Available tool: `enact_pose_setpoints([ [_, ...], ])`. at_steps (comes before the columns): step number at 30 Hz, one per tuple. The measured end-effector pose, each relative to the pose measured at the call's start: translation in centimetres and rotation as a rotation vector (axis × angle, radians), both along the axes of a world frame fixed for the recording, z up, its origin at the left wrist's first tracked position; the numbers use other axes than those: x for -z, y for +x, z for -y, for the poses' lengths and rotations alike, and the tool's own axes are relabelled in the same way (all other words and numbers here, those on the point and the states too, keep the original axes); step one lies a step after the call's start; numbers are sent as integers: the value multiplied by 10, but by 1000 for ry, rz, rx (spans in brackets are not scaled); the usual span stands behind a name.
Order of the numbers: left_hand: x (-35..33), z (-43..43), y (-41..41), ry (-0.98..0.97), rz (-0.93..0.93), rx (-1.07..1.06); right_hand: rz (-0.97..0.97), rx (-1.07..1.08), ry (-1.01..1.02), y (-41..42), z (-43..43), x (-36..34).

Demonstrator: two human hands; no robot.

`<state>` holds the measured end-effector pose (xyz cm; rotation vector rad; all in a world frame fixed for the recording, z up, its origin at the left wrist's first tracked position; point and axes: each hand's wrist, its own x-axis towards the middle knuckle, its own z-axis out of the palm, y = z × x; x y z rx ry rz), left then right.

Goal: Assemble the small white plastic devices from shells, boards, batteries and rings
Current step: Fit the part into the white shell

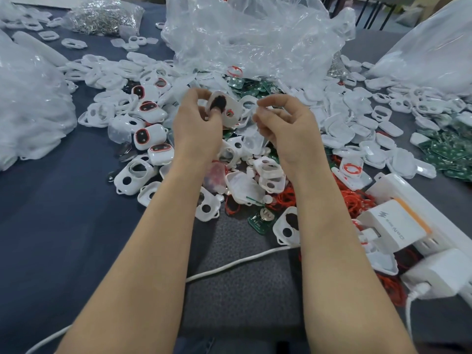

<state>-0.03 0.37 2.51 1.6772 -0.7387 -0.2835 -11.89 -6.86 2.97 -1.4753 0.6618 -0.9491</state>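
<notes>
My left hand (198,123) grips a white shell (231,108) raised above the pile, its inside facing me, my thumb pressed into its large dark opening. A small red-ringed hole shows lower on that shell. My right hand (283,121) is just right of it with fingers curled, pinching something thin and pale that I cannot make out. Under both hands lie loose white shells (132,180), green boards (261,221), round batteries (265,150) and red rings (283,198). Several assembled devices with red-rimmed windows (150,135) sit to the left.
A crumpled clear plastic bag (255,37) rises behind the pile. Filled white bags stand at left (28,108) and far right (434,52). A bag of metal rings (102,17) lies far left. A white power strip with chargers (408,226) and a cable (229,264) lie near right.
</notes>
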Motion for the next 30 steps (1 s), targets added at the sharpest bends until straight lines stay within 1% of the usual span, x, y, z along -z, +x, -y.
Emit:
enact_pose_setpoints([
  [3, -2, 0, -4, -57, -90, 9, 36, -53, 29, 0, 2, 0],
  [5, 0, 0, -6, -78, -105, 14, 24, -67, 10, 0, 2, 0],
  [9, 2, 3, -6, -49, -108, -7, -11, -38, -42, 1, 1, 1],
  [14, 3, 3, -4, -7, -138, 5, -7, -52, -13, 2, 0, 2],
  [18, 3, 2, -5, 3, -123, 13, -100, -18, -107, 3, 1, 3],
  [24, 4, 5, -10, -4, -3, 1, -184, 93, -254, 6, -3, 3],
  [27, 5, 6, -10, -13, -6, -2, -197, 165, -238, 7, -3, 5],
  [30, 6, 6, -9, -31, -68, 18, -169, 188, -198, 9, -3, 7],
])
